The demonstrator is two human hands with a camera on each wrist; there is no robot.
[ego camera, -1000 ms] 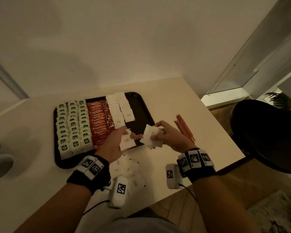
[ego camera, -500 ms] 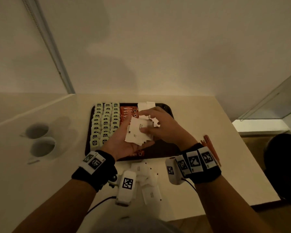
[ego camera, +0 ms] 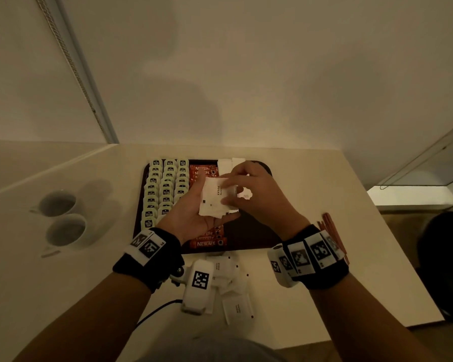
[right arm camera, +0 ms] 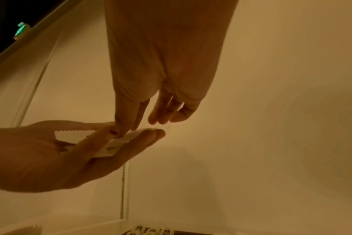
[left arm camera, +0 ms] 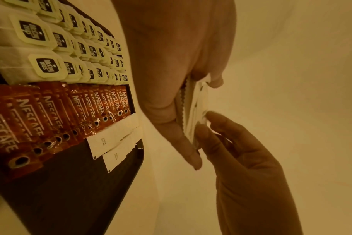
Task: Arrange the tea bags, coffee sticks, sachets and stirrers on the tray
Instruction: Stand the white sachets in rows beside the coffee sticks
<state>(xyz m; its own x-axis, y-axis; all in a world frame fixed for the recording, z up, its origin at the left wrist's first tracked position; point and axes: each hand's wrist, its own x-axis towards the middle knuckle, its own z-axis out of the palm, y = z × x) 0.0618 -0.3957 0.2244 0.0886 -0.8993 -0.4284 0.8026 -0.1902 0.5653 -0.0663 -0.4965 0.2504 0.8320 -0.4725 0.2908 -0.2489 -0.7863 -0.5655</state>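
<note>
My left hand [ego camera: 191, 218] lies palm up over the black tray [ego camera: 249, 239] and pinches a stack of white sugar sachets [ego camera: 215, 198] between thumb and fingers. My right hand [ego camera: 259, 199] reaches in from the right, its straight fingertips [right arm camera: 129, 127] touching the top and far edge of that stack [left arm camera: 195, 108]. On the tray lie rows of tea bags [ego camera: 165, 189], red coffee sticks [ego camera: 207, 242] and two rows of sachets [left arm camera: 110, 143]. Loose sachets [ego camera: 237, 308] lie on the table in front of the tray. Orange stirrers [ego camera: 330, 226] lie right of it.
Two white cups [ego camera: 63, 218] stand on the table to the left. The table's right edge [ego camera: 392, 244] drops off to a dark chair [ego camera: 445, 257]. A wall rises just behind the tray. The tray's near right part is bare.
The hands have come together over the tray. The sachets that the right hand held now lie in the left hand's stack, and the right fingers rest on it. My view has swung left.
</note>
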